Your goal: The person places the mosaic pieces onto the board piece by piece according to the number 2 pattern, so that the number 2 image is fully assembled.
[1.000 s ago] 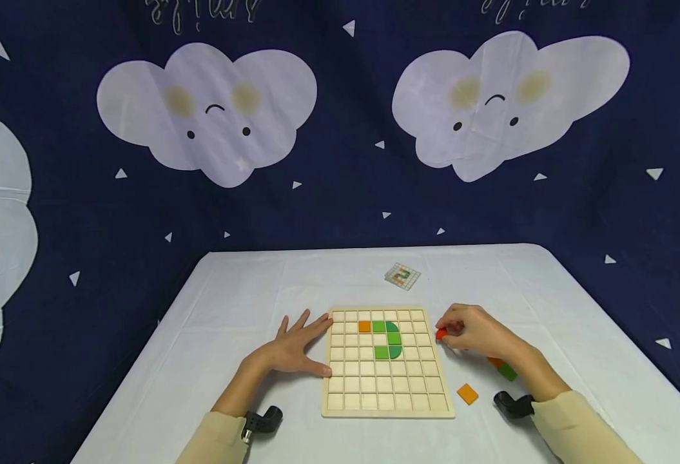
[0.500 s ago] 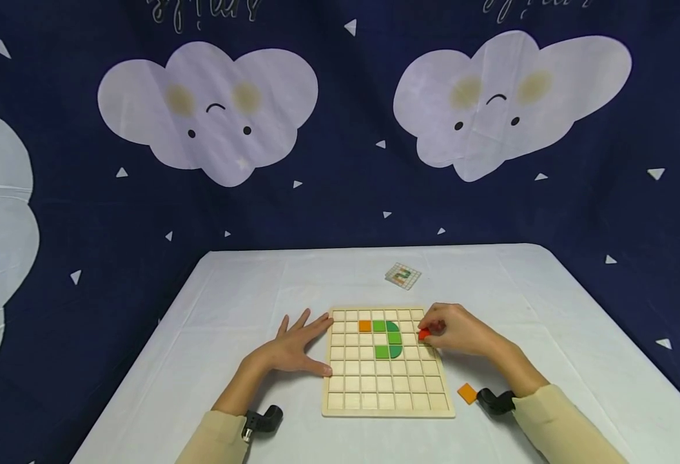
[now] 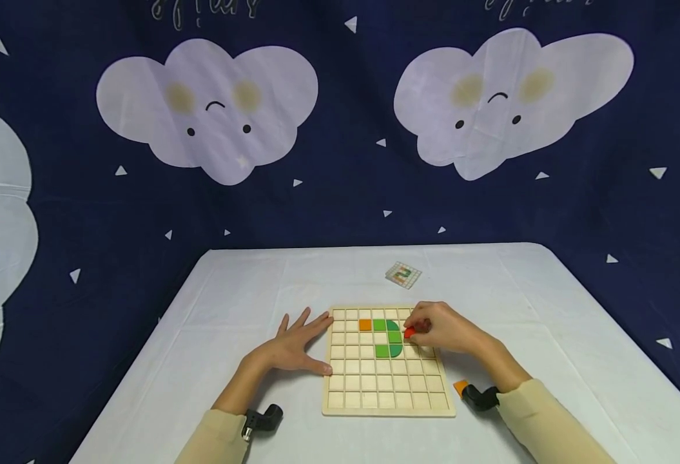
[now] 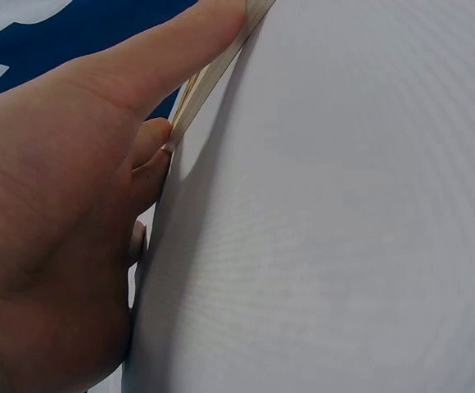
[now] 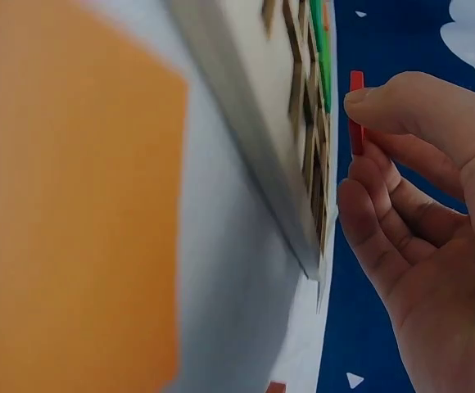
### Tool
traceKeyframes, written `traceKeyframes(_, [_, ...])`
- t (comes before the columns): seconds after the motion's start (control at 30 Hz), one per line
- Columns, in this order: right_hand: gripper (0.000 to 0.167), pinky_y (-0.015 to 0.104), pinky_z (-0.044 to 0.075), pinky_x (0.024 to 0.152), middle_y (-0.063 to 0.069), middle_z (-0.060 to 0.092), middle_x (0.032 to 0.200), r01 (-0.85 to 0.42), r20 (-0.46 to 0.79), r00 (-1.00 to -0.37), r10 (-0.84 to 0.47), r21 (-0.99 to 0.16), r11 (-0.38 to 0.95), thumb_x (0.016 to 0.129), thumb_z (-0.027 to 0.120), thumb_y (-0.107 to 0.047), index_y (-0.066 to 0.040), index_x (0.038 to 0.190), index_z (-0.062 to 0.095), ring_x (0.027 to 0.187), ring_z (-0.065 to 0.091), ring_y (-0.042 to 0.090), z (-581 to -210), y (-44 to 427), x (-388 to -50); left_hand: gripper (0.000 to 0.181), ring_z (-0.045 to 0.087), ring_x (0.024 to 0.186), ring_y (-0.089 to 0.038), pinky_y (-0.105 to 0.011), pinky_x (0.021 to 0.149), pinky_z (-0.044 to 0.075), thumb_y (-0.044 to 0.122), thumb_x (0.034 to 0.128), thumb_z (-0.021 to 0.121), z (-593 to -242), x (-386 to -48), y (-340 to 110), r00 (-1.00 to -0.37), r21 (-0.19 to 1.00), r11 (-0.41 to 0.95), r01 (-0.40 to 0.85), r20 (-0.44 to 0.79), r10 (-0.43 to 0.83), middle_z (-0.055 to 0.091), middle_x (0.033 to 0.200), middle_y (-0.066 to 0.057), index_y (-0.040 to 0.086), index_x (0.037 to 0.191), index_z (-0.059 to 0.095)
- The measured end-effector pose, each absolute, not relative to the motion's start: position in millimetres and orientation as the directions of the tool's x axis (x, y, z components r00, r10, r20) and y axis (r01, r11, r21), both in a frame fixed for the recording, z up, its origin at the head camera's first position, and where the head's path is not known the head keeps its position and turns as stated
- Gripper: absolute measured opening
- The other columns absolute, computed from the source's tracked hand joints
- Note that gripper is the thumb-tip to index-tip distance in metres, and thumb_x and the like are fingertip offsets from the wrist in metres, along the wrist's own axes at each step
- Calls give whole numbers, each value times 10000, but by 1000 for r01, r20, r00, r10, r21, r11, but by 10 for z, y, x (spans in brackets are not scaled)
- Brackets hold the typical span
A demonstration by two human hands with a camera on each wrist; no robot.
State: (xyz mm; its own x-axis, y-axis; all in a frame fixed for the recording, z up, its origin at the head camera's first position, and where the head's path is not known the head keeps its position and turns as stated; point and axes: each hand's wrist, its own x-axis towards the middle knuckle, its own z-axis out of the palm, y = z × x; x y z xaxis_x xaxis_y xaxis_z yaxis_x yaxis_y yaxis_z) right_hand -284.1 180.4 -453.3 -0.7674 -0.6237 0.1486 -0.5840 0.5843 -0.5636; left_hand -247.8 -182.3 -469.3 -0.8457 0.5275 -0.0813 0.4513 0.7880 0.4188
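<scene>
A wooden grid board (image 3: 363, 384) lies on the table, with orange, green and teal tiles set in its upper squares. My left hand (image 3: 296, 348) rests at the board's left edge, fingers spread straight; in the left wrist view its thumb (image 4: 164, 57) touches the rim. Over the board's upper right part, my right hand (image 3: 446, 327) pinches a red tile (image 3: 410, 332) between thumb and finger. The right wrist view shows this red tile (image 5: 356, 115) held on edge, apart from the board. The hand hides some right-hand squares.
An orange tile (image 3: 460, 387) lies right of the board, partly behind the black wrist camera (image 3: 480, 398). A small patterned card (image 3: 403, 275) lies beyond the board. A dark blue cloth with clouds (image 3: 340, 193) hangs behind the white table (image 3: 258, 283).
My right hand has carried the red tile leftward from beside the board to above its upper right squares. The left hand has stayed in place.
</scene>
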Motion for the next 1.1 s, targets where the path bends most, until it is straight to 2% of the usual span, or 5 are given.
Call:
traceKeyframes(0.2, [198,274,511,686,-91,618,926,-574,131,-754,-644,-608,549,801,764,-133,-146,998,751,786,566,107,-4512,1688,-2864,1099,-11,1449,-307,-615,1083,-94,734,671,688,-4711,-2468,-1836,-852,422,794,437,-87,515,143,1590,57,262,1546,220])
traceKeyframes(0.47, [190,269,526,685,-74,622,933,-600,128,-710,-693,-625,499,809,726,-89,-122,995,745,786,579,98,-4492,1512,-2839,1092,-22,1450,-290,-601,1087,-102,737,673,683,-4702,-2473,-1825,-851,422,794,437,-92,517,139,1590,67,271,1545,220])
traceKeyframes(0.8, [177,250,523,670,-88,614,924,-650,120,-652,-749,-597,470,823,729,-130,-122,998,745,769,582,82,-4480,1223,-2780,1094,-17,1449,-298,-606,1086,-101,744,669,680,-4727,-2464,-1810,-848,429,792,435,-100,520,153,1587,65,267,1543,229])
traceKeyframes(1.1, [158,232,500,663,-117,598,891,-690,112,-620,-776,-548,473,815,770,-194,-182,970,742,760,555,60,-4518,1030,-2761,1085,-9,1449,-307,-612,1084,-99,739,678,678,-4700,-2472,-1820,-849,421,791,445,-84,522,159,1587,55,261,1543,231])
